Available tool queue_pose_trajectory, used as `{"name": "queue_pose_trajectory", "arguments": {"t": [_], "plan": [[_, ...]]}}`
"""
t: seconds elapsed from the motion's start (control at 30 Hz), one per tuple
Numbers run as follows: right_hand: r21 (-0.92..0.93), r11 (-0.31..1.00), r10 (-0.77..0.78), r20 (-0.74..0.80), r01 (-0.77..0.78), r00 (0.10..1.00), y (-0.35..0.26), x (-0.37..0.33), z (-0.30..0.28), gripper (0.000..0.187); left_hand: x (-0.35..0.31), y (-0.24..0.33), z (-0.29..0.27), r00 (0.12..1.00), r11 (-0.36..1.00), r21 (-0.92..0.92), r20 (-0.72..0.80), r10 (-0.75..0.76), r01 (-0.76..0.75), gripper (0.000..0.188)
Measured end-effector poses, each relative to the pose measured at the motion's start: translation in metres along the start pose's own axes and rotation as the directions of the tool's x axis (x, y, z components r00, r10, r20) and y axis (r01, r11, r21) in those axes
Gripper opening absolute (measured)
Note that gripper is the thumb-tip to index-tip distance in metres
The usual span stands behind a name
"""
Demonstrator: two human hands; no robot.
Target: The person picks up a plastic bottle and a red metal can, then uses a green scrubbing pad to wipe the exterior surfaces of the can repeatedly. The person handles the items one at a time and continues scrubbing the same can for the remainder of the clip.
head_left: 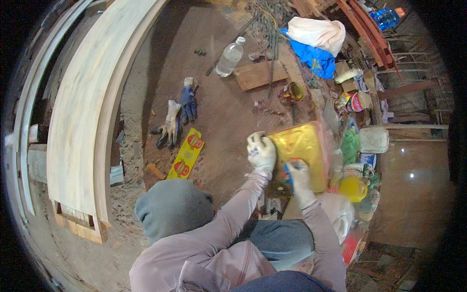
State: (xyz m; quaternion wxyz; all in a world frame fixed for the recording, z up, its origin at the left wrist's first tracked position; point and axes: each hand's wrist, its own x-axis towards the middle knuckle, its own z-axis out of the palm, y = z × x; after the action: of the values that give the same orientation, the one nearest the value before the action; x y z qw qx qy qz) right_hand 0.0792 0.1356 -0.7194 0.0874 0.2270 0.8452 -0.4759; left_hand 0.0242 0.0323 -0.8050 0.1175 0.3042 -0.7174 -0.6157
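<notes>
My left hand (261, 152), in a white work glove with blue print, grips the left edge of a shiny gold rectangular metal tin (304, 141), which is tilted over the ground in front of me. My right hand (302, 179), gloved too and smeared by motion, is closed at the tin's near side. In it is a small tool with blue and orange parts (288, 171); its exact kind and working end cannot be made out. To the left lies a yellow sheet with red tomato pictures (187, 155). Two blue-and-white gloves (188, 100) lie beyond it.
A pale wooden plank (85, 107) runs along the left. Ahead are a clear plastic bottle (230, 57), a wooden board (260, 75) and an open can (294, 91). Bags, a white tub (374, 140) and a yellow container (352, 189) crowd the right.
</notes>
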Motion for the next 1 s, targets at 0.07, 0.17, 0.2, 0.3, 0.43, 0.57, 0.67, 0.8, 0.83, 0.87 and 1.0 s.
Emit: {"name": "queue_pose_trajectory", "arguments": {"t": [0.07, 0.17, 0.2, 0.3, 0.43, 0.57, 0.67, 0.8, 0.83, 0.87, 1.0], "plan": [[0.079, 0.996, -0.015, -0.184, 0.030, 0.983, -0.011, 0.009, -0.035, 0.019, -0.015, 0.041, 0.012, 0.988, 0.991, 0.008, 0.077, 0.130, -0.131, 0.027], [0.137, 0.990, 0.065, -0.296, -0.025, 0.953, -0.027, 0.016, -0.062, 0.024, -0.026, 0.071, 0.026, 0.909, 0.955, 0.057, 0.325, 0.259, -0.293, 0.040], [0.138, 0.990, 0.082, -0.353, -0.034, 0.932, -0.028, 0.015, -0.060, 0.026, -0.027, 0.068, 0.027, 0.879, 0.946, 0.025, 0.379, 0.289, -0.322, 0.049], [-0.210, 0.977, -0.015, -0.188, -0.026, 0.982, -0.022, 0.003, -0.032, 0.033, -0.018, 0.024, 0.020, 0.936, 0.941, -0.078, 0.105, 0.336, -0.329, 0.055], [-0.352, 0.926, -0.110, 0.087, 0.134, 0.990, 0.006, -0.023, 0.035, 0.035, -0.018, -0.055, -0.011, 1.000, 0.984, -0.179, -0.011, -0.014, 0.012, 0.055], [-0.351, 0.930, -0.057, 0.161, 0.111, 0.985, 0.013, -0.028, 0.049, 0.031, -0.011, -0.070, -0.024, 0.995, 0.966, -0.238, 0.020, -0.100, 0.102, 0.053], [-0.117, 0.991, -0.056, 0.047, 0.062, 0.997, 0.001, -0.013, 0.013, 0.019, -0.012, -0.028, -0.013, 0.996, 0.992, -0.105, 0.056, -0.065, 0.071, 0.052], [0.156, 0.988, 0.015, -0.171, 0.012, 0.985, -0.016, 0.004, -0.046, 0.016, -0.025, 0.039, 0.008, 0.964, 0.999, 0.031, 0.263, 0.030, -0.040, 0.052], [0.165, 0.986, 0.054, -0.162, -0.027, 0.985, -0.019, 0.007, -0.051, 0.016, -0.022, 0.051, 0.014, 0.933, 0.999, 0.028, 0.358, 0.030, -0.043, 0.052], [0.180, 0.982, 0.083, -0.180, -0.050, 0.980, -0.022, 0.007, -0.052, 0.017, -0.017, 0.057, 0.016, 0.932, 0.995, 0.050, 0.358, 0.061, -0.085, 0.052], [0.087, 0.996, 0.013, -0.105, -0.003, 0.994, -0.019, -0.007, -0.007, 0.025, 0.000, 0.020, 0.004, 0.948, 0.988, 0.004, 0.281, 0.148, -0.155, 0.051]]}}
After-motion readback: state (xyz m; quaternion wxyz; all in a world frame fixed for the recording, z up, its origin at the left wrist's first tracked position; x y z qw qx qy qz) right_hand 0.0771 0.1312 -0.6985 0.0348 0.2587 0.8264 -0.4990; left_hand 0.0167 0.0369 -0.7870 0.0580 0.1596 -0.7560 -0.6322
